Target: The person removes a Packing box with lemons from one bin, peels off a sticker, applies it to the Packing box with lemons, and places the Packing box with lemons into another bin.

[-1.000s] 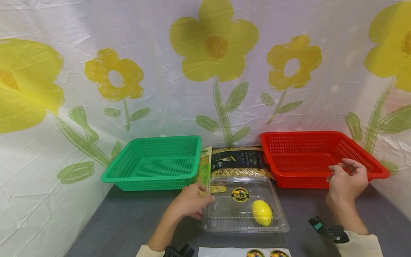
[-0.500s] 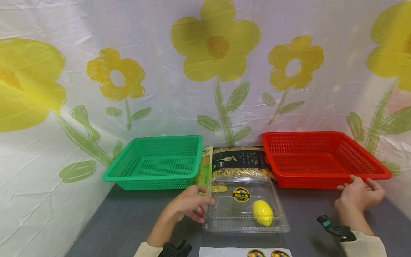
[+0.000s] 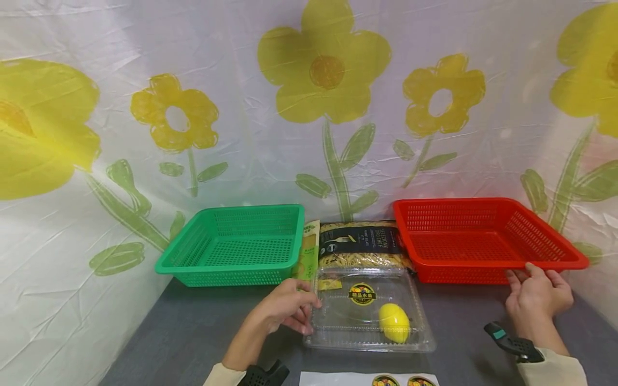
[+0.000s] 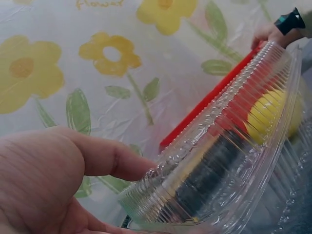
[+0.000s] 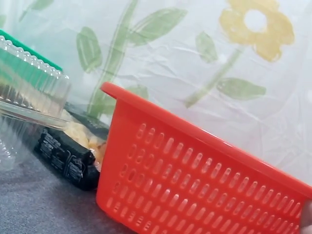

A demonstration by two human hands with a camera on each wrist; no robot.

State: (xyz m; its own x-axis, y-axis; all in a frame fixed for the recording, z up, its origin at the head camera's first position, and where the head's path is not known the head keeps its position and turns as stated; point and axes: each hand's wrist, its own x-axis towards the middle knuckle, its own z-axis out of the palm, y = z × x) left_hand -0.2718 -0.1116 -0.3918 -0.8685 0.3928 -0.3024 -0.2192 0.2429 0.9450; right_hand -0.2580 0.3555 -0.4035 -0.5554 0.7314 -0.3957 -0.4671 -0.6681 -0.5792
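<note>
A clear plastic clamshell box (image 3: 338,316) with a round fruit-themed sticker (image 3: 362,294) on its lid lies at the middle front. Inside it, toward the right, sits a glossy yellow lemon (image 3: 394,323). My left hand (image 3: 287,308) holds the box by its left side, and in the left wrist view the thumb (image 4: 131,165) lies on the lid's ridged edge. At the front rim of the red basket (image 3: 483,273) is my right hand (image 3: 538,295), gripping the rim near its right corner. Only a sliver of a finger (image 5: 306,219) shows in the right wrist view.
Behind the box lies a pasta bag (image 3: 359,244) with a dark label, beside a green-and-yellow packet (image 3: 309,249). A green basket (image 3: 232,276) stands at the left. A white sticker sheet (image 3: 338,378) lies at the near edge. A flowered cloth (image 3: 260,161) hangs behind.
My right hand has come down from over the red basket's front side to its front rim. The left hand stays at the box's left side. Box and baskets look unmoved.
</note>
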